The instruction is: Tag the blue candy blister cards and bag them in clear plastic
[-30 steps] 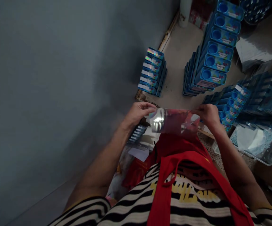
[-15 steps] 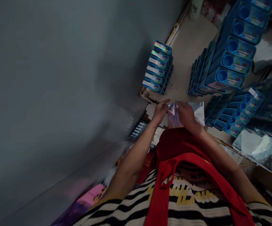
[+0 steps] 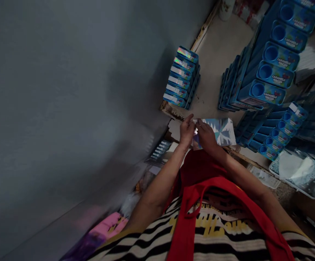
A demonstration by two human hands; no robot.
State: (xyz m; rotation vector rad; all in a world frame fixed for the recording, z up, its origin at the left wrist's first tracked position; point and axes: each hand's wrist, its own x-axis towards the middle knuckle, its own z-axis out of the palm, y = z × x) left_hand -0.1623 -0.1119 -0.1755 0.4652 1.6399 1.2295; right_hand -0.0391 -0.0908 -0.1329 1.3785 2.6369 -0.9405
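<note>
Both my hands meet at the near edge of the table over a flat shiny holographic sheet (image 3: 223, 131). My left hand (image 3: 187, 129) pinches its left end with closed fingers. My right hand (image 3: 206, 135) lies right beside it, fingers pressed on the same end of the sheet. The sheet's right part sticks out flat toward the blue boxes. I wear a striped shirt and a red apron (image 3: 201, 181).
A small stack of blue holographic boxes (image 3: 181, 78) stands by the grey wall (image 3: 65, 90). A tall row of blue cartons (image 3: 266, 61) and a lower row (image 3: 274, 132) stand on the right. A clear plastic tray (image 3: 301, 170) lies near right. Packets lie low left.
My hands, held apart with the sheet stretched between them, have come together at its left end. The sheet now lies flatter by the table edge. The view has shifted slightly.
</note>
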